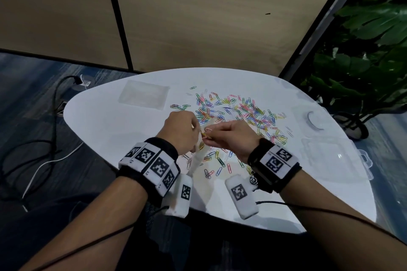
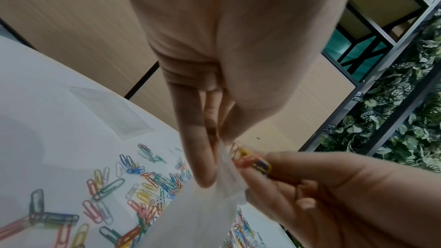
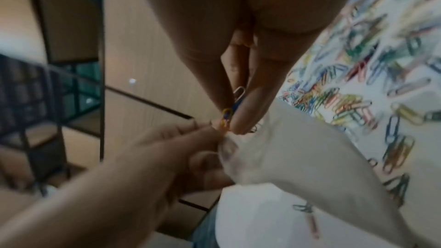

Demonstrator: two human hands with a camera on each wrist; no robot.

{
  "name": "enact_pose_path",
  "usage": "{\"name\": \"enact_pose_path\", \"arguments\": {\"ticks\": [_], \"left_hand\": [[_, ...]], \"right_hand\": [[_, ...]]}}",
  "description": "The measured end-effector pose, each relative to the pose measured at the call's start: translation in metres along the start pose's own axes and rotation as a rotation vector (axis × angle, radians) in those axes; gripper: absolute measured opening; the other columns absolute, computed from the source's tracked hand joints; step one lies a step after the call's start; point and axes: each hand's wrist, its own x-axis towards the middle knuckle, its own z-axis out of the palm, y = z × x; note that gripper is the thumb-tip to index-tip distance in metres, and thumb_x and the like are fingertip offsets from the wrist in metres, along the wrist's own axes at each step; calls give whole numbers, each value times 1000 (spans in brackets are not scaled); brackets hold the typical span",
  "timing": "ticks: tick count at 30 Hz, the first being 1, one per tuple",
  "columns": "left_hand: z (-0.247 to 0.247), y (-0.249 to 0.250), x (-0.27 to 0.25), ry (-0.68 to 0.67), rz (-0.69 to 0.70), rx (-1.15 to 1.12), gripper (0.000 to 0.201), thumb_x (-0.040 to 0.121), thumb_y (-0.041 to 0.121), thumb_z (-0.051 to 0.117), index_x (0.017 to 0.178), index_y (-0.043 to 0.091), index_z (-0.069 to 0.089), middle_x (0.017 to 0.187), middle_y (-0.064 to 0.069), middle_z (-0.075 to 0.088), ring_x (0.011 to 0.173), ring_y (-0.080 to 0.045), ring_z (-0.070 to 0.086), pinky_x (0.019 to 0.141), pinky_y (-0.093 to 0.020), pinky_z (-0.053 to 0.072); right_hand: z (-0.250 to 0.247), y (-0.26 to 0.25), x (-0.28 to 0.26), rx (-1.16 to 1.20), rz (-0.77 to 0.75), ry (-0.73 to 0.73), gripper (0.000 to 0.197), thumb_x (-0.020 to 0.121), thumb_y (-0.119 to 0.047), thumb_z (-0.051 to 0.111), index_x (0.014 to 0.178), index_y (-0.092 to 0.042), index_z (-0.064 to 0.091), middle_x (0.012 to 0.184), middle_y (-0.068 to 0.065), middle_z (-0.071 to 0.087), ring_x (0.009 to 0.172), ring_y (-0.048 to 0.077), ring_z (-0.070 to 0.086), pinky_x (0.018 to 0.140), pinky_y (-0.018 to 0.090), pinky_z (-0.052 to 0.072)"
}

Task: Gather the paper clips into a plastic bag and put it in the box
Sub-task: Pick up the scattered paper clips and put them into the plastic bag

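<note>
Coloured paper clips [image 1: 237, 110] lie scattered over the white table [image 1: 105, 121]. My left hand [image 1: 182, 130] pinches the mouth of a clear plastic bag [image 1: 199, 156] that hangs down to the table; the bag [image 2: 214, 205] shows below my left fingers [image 2: 203, 157]. My right hand [image 1: 229, 136] pinches a small bunch of clips [image 2: 250, 159] right at the bag's mouth. In the right wrist view the bunch of clips [image 3: 232, 108] sits between my fingertips [image 3: 243, 120], just above the bag [image 3: 298, 150]. A clear plastic box [image 1: 330, 158] lies at the table's right edge.
A spare flat plastic bag [image 1: 143, 97] lies at the far left of the table. A clear lid with a round ring [image 1: 315, 121] sits far right. Cables [image 1: 44, 138] run over the floor to the left, and a leafy plant [image 1: 363, 61] stands to the right.
</note>
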Motion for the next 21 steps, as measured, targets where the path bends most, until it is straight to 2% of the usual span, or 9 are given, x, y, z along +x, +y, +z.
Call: {"name": "enact_pose_path", "arguments": {"ticks": [2,4,6,9,12,15,17,19,21], "left_hand": [[3,2,-1,-27,-16,-68,8,100,9,59,95,6,64,83,-19,74,57,-31,75,66,-45,66],[6,4,-2,-50,-16,-121,6,100,6,58,99,2,63,84,-23,73,53,-30,71,61,-41,65],[7,8,-3,-60,8,-138,6,101,5,56,100,2,62,82,-25,73,52,-29,70,58,-37,64],[8,11,-3,-65,22,-158,9,102,5,54,100,1,62,79,-23,73,54,-27,70,65,-42,67],[9,10,-2,-45,31,-126,9,101,4,54,98,3,63,79,-18,72,53,-27,71,67,-47,66],[6,6,1,-9,32,-97,10,101,5,55,96,6,64,82,-19,73,60,-32,76,67,-50,66],[2,4,3,10,22,-102,15,101,6,55,88,12,62,82,-19,72,62,-35,77,66,-50,66],[-3,2,4,17,11,-96,23,101,6,55,81,18,58,82,-19,72,63,-35,77,66,-48,66],[-7,1,2,15,10,-71,24,101,7,56,80,19,57,84,-18,72,63,-35,77,67,-47,66]], "right_hand": [[1,7,5,-137,-38,82,21,80,3,70,101,6,69,93,21,72,79,23,73,83,33,60],[1,11,7,-367,-102,115,41,66,-7,73,106,-3,72,92,13,75,87,22,73,88,40,58],[0,11,5,-611,-182,123,34,70,-7,71,103,-10,75,80,4,75,76,14,70,80,30,59],[1,4,-4,-905,-334,132,21,82,-3,64,90,-15,79,74,-2,70,66,8,64,62,9,49],[1,1,-7,-1006,-343,19,37,81,4,53,91,-21,79,89,2,75,82,14,70,74,25,58],[-13,-13,-9,-691,-291,-67,35,82,12,53,100,-9,75,98,9,75,90,19,73,81,29,59],[-42,-21,-8,-472,-229,-17,25,85,11,60,99,-5,74,96,13,74,89,29,72,80,38,60],[-82,-14,-4,-577,-119,101,19,84,-1,70,101,-11,72,98,14,72,86,31,72,77,42,61],[-118,11,-5,-890,143,217,33,79,-10,78,110,-12,66,103,11,68,78,24,71,67,35,62]]}}
